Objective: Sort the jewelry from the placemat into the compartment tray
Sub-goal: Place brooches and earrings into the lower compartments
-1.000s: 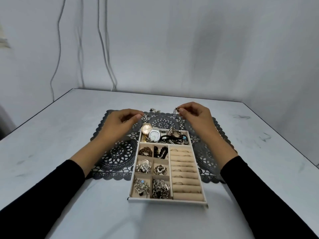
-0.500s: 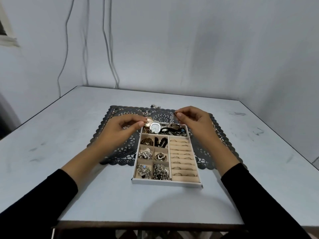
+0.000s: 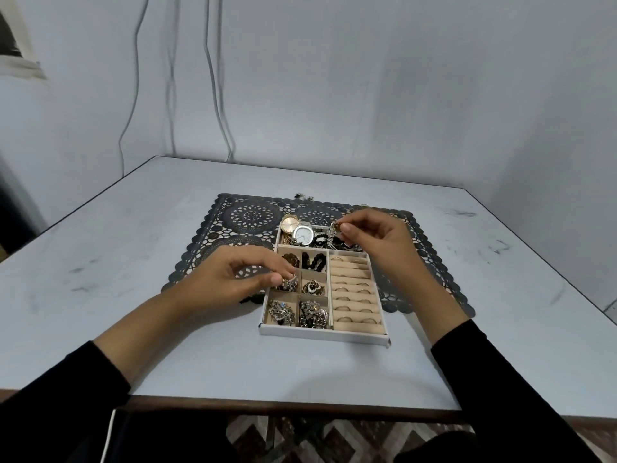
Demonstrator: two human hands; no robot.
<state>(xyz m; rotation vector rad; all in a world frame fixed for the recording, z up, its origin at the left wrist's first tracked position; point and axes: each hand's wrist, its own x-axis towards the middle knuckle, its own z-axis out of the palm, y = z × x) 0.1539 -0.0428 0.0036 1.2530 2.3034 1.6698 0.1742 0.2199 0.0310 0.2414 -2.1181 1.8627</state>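
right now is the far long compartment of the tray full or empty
Full: a gold watch, a silver watch and black jewelry crowd it.

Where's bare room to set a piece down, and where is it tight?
Bare: table left of the placemat, table right of it, and the strip between tray and near edge. Tight: the tray's far compartment, watches beside the right hand; left hand over its left column.
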